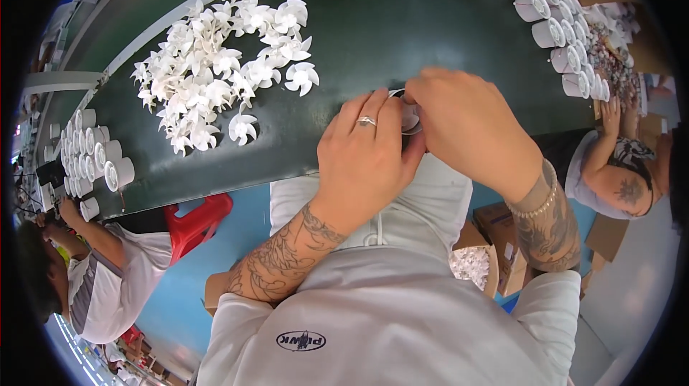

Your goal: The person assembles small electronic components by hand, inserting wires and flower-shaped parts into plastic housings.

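Near the table's front edge, my left hand [367, 152] is closed round a small white cylindrical housing [411, 122], mostly hidden behind my fingers. My right hand [463, 117] bends over the same piece from the other side. Its fingertips are pressed together at the top of the housing, and what they pinch, if anything, is hidden. To the left of my hands lies a loose heap of white fan blades [194, 77], with a single fan blade [302, 78] at its near right side.
Rows of white cylindrical housings [549, 33] stand at the right end of the dark green table [359, 27]. More white housings [118, 173] stand at the left end, beside a co-worker [118, 271]. Another person [610, 170] works at the right. A red stool [197, 224] stands below the table.
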